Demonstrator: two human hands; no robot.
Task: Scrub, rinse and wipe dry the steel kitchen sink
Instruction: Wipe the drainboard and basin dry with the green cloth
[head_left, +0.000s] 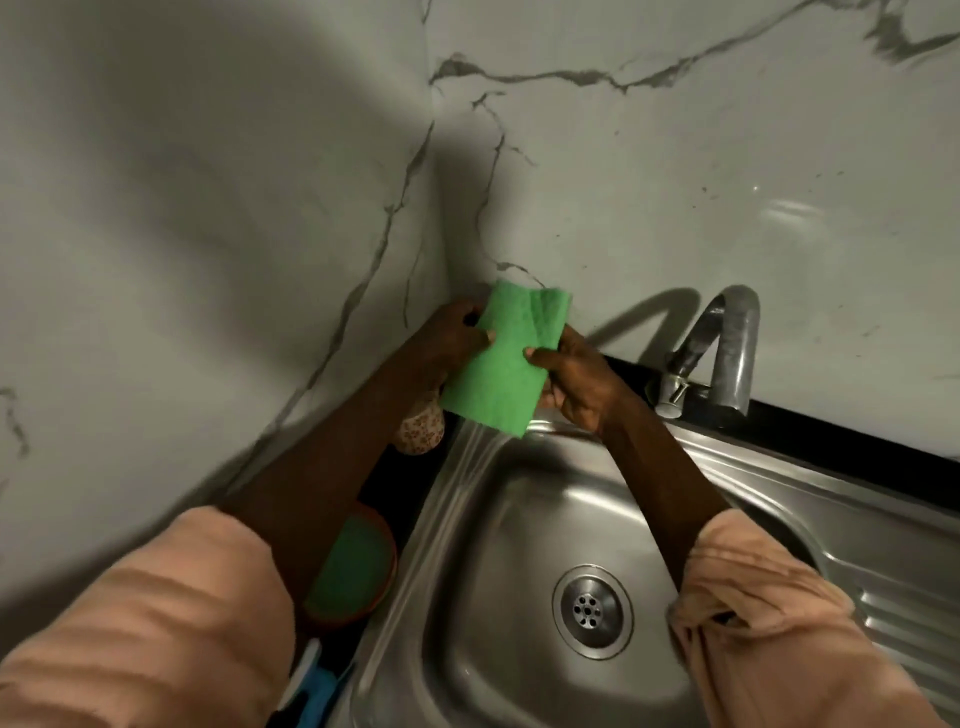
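Closest to you are your two peach sleeves (171, 613), pushed up past the forearms. Between them sits the steel sink (498, 525), with its round drain (592, 611) near the middle of the basin. Off to the left on the dark tabletop (384, 499) there's a round tub (356, 566) with something green inside, and a floral-patterned thing (421, 428) just past it, partly hidden by your arm. Further out, both hands hold a green scrub pad (501, 358) up over the sink's back left corner. Your left hand (452, 340) pinches its left edge, and your right hand (576, 382) pinches the right edge with thumb on front. The tap (719, 353) curves over at the back right, against the marble wall (675, 197).
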